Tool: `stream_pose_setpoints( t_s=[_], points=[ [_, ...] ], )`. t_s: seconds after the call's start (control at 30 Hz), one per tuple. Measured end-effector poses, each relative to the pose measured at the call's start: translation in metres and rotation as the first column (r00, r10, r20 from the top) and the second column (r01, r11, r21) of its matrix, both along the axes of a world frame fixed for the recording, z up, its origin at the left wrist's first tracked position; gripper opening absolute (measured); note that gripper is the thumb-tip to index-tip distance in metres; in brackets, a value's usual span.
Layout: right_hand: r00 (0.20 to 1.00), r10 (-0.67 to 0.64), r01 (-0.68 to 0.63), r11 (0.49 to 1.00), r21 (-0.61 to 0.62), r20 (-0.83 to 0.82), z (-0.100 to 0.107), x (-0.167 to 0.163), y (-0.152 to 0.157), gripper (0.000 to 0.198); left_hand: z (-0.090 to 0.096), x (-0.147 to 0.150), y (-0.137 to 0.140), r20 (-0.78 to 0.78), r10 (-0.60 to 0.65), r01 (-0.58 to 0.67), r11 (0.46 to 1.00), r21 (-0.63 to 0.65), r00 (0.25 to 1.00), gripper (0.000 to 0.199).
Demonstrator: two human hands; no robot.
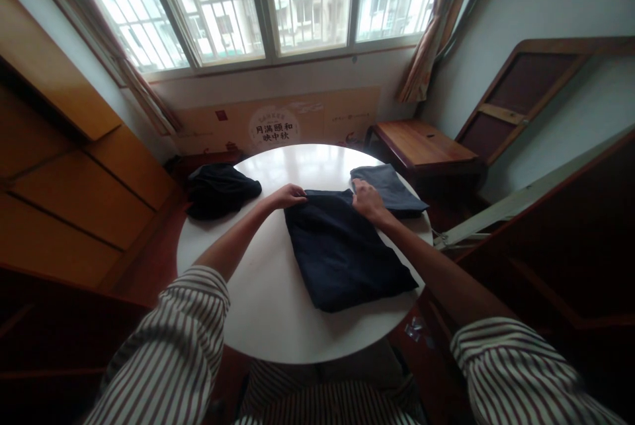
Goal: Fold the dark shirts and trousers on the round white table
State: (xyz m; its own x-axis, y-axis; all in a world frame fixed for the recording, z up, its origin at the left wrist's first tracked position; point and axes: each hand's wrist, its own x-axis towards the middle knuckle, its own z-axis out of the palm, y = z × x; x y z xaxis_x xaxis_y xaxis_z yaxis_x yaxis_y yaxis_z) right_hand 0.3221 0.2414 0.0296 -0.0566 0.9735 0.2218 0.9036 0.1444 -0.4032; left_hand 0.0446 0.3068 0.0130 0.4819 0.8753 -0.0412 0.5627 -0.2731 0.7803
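Note:
A dark navy garment [347, 250] lies folded flat on the white round table [258, 306]; its exact kind does not show. At its far left corner, my left hand [290, 196] is closed, pinching the cloth edge between thumb and fingers. My right hand [368, 200] grips the far right corner with its fingers curled over the edge. Just beyond the right hand rests a folded grey-blue cloth item [391, 188], partly covered by that hand. A crumpled black cloth item [221, 190] sits at the table's left edge, apart from both hands.
Beyond the table, a long printed box [342, 114] leans under the window. A low wooden stool or table [421, 142] stands at the back right. Wooden cabinets [74, 200] line the left, and a dark wooden panel [560, 233] rises close on the right.

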Motion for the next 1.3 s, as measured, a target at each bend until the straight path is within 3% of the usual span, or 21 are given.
stream_pose_setpoints(
  t_s=[0.07,0.2,0.3,0.43,0.63,0.77,0.87,0.97,1.03,1.13,1.3],
  points=[
    [0.996,0.084,-0.083,0.995,0.057,-0.021,-0.003,-0.002,-0.002,0.037,-0.001,0.003,0.0,-0.003,0.001,-0.001,1.0,0.028,1.0,0.033],
    [0.914,0.311,-0.342,0.936,-0.084,-0.262,-0.006,-0.007,0.004,0.047,0.003,0.008,-0.003,0.106,-0.064,0.067,0.998,-0.022,0.992,0.037],
    [0.81,0.35,-0.459,0.878,-0.136,-0.471,-0.009,-0.006,0.011,0.048,0.009,0.009,-0.004,0.184,-0.085,0.101,0.992,-0.075,0.979,0.045],
    [0.689,0.28,-0.488,0.861,-0.143,-0.668,-0.017,0.0,0.014,0.048,0.015,0.004,0.0,0.22,-0.083,0.122,0.978,-0.167,0.972,0.047],
    [0.65,0.114,-0.368,0.912,-0.181,-0.751,-0.024,0.004,0.008,0.05,0.017,-0.013,0.017,0.038,-0.076,0.081,0.984,-0.157,0.996,0.041],
    [0.582,-0.015,-0.333,0.908,-0.255,-0.813,-0.021,0.0,0.006,0.054,0.013,-0.017,0.023,0.096,-0.031,0.053,0.97,-0.237,0.995,0.045],
    [0.691,-0.024,-0.245,0.932,-0.266,-0.722,-0.014,0.004,0.002,0.058,0.006,-0.014,0.023,0.132,0.024,0.012,0.963,-0.268,0.991,0.046],
    [0.821,-0.026,-0.164,0.946,-0.28,-0.57,-0.008,0.015,-0.011,0.082,0.0,-0.009,0.023,0.135,0.039,0.004,0.952,-0.305,0.99,0.046],
    [0.857,-0.034,-0.178,0.917,-0.357,-0.515,-0.005,0.022,-0.022,0.095,-0.002,-0.004,0.024,0.136,0.041,0.006,0.944,-0.33,0.99,0.045],
    [0.867,-0.04,-0.226,0.857,-0.464,-0.496,-0.002,0.033,-0.042,0.099,-0.001,0.002,0.026,0.152,0.02,0.034,0.937,-0.349,0.988,0.046],
    [0.889,0.023,-0.301,0.781,-0.547,-0.457,0.008,0.056,-0.084,0.125,0.0,0.008,0.024,0.185,-0.04,0.093,0.954,-0.285,0.982,0.043]
  ],
)
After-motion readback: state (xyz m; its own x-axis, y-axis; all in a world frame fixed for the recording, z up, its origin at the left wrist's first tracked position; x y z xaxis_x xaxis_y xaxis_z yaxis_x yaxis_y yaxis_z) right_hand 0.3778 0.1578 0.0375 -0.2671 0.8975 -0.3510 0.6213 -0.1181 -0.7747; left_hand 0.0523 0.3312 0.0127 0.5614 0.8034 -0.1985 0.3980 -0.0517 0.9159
